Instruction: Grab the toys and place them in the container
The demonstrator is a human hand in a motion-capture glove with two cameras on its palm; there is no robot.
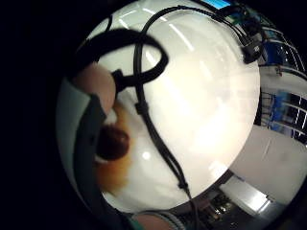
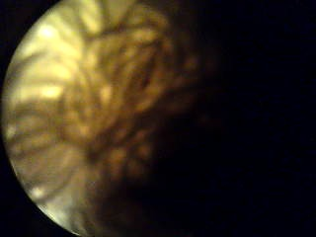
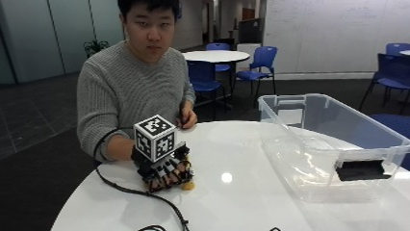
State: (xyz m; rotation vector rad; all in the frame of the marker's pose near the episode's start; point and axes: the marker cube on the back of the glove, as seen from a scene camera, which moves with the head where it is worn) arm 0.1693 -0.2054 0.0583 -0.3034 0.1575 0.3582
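In the outside view my gloved right hand (image 3: 165,169) rests low on the white round table (image 3: 243,202) near its front left edge, fingers curled down over a small orange-brown furry toy (image 3: 187,184); only a yellow bit of it shows beside the fingers. The little finger side palm view has the toy's orange fur and a dark brown rounded part (image 1: 113,143) against the palm, lying on the table (image 1: 201,105). Golden fur (image 2: 98,108) fills the thumb side palm view. The clear plastic container (image 3: 301,163) stands on the right side of the table, well apart from the hand.
The container has a black handle clip (image 3: 362,171) on its near end. A black cable (image 3: 154,199) trails from the glove across the table's front. The person's bare left hand (image 3: 187,119) stays at the table's far edge. Blue chairs and another table stand behind.
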